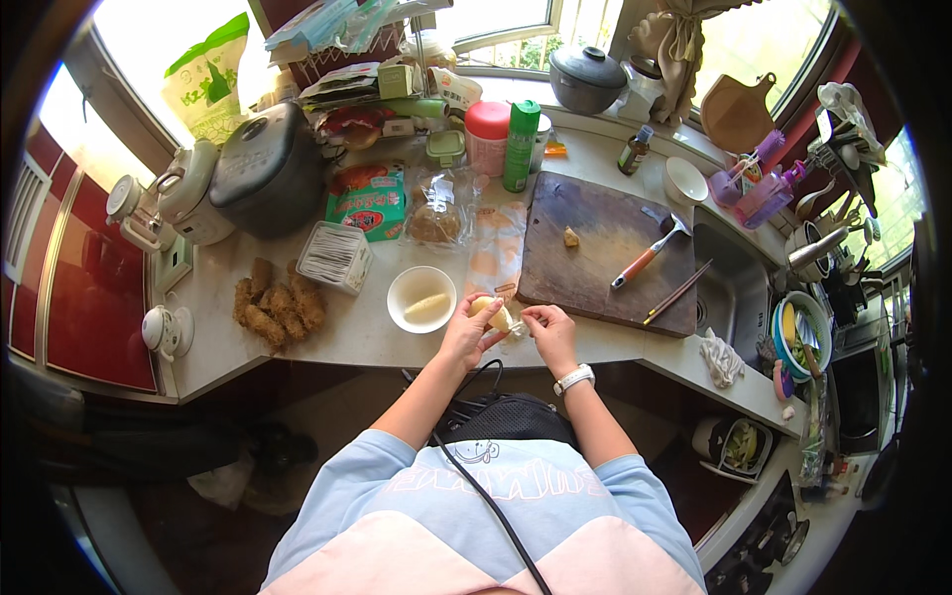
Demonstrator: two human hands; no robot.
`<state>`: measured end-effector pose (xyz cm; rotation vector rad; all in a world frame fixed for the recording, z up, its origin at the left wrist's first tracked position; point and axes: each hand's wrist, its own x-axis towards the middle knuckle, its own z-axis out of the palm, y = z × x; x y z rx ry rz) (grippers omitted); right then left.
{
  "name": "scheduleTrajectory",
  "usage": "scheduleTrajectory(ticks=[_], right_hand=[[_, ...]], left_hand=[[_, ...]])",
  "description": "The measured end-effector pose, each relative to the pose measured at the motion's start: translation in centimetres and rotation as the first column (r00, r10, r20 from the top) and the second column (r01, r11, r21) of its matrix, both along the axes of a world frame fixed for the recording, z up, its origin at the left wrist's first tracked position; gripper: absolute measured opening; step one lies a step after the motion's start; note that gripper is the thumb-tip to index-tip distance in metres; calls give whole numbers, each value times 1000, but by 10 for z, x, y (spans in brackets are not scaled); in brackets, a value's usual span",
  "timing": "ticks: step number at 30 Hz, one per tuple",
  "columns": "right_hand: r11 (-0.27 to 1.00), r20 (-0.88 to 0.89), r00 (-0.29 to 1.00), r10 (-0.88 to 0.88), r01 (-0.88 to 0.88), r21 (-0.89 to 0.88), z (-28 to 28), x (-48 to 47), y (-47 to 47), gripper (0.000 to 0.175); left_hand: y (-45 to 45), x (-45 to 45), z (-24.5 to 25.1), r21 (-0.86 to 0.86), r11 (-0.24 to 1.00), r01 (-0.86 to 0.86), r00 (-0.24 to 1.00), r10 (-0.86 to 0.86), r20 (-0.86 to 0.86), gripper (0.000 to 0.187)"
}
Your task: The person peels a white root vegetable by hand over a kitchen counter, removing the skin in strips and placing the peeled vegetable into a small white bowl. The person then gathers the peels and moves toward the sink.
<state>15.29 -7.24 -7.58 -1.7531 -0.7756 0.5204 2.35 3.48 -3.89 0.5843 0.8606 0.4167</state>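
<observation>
My left hand (467, 335) holds a pale yellow, smooth piece of food (500, 318) above the counter's front edge. The fingertips of my right hand (552, 336) pinch a thin, whitish, translucent scrap (518, 327) at its right end; whether this is film or peel is unclear. Left of my hands stands a white bowl (401, 318) with a similar pale, elongated piece (427, 305) inside. Just beyond my hands lies a patterned plastic packet (494, 245). A dark wooden cutting board (573, 286) bears a small tan chunk (570, 236), an orange-handled peeler-like tool (645, 259) and chopsticks (678, 291).
Brown shaggy pieces (277, 301) lie left, beside a box of cotton swabs (335, 256). Behind stand a dark rice cooker (264, 171), a green spray can (520, 149) and a pink-lidded jar (487, 141). A sink (732, 275) and a crumpled white cloth (720, 358) are right.
</observation>
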Motion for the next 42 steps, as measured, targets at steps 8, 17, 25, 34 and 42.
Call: scheduleTrajectory(ticks=[8, 17, 25, 34, 42], right_hand=[[993, 147, 989, 32, -48, 110, 18, -6, 2, 21], [967, -258, 952, 164, -104, 231, 33, -9, 2, 20], [977, -246, 960, 136, -88, 195, 45, -3, -3, 19], [981, -321, 937, 140, -87, 176, 51, 0, -4, 17], [960, 34, 976, 216, -219, 172, 75, -5, -5, 17]], left_hand=[[0, 0, -16, -54, 997, -57, 994, 62, 94, 34], [-5, 0, -4, -63, 998, 15, 998, -19, -59, 33], [-2, 1, -15, 326, 919, 220, 966, -158, -207, 43], [-6, -2, 0, 556, 795, 241, 970, -212, -117, 42], [5, -10, 9, 832, 474, 288, 958, -144, -250, 36]])
